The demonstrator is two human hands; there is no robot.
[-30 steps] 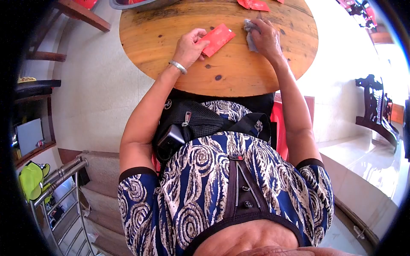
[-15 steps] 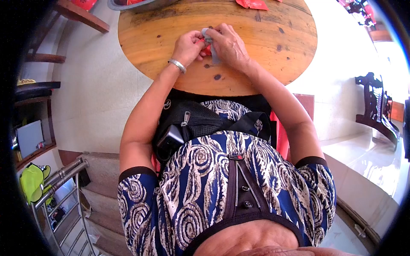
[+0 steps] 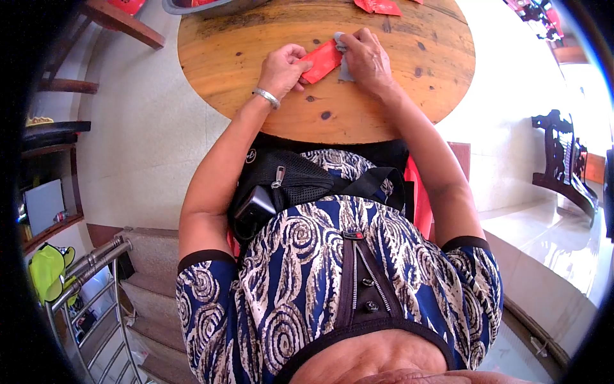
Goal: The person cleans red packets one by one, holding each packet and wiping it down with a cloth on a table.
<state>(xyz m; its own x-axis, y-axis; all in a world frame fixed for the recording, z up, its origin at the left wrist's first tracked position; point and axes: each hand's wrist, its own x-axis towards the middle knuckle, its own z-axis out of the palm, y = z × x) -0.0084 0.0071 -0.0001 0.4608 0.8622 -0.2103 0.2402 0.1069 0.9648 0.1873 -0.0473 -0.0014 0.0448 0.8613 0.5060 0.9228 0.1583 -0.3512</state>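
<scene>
A flat red envelope (image 3: 322,62) stretches between my two hands above the round wooden table. My left hand (image 3: 283,69), with a silver bracelet at its wrist, pinches the envelope's near left end between thumb and fingers. At the envelope's far right end, my right hand (image 3: 368,61) is closed on a grey cloth (image 3: 346,69). Part of that cloth hangs below the fingers. The cloth meets the envelope's edge; whether the right fingers also grip the envelope is hidden.
The wooden table (image 3: 396,96) has a rounded near edge. On its far side are other red envelopes (image 3: 382,7) and a grey basin (image 3: 211,9) with red items inside. A wooden stool (image 3: 121,22) stands left; a metal stair railing (image 3: 96,269) is lower left.
My right hand has moved right and slightly away with the grey cloth. The red envelope, mostly covered before, now shows stretched out between the hands. My left hand has barely moved.
</scene>
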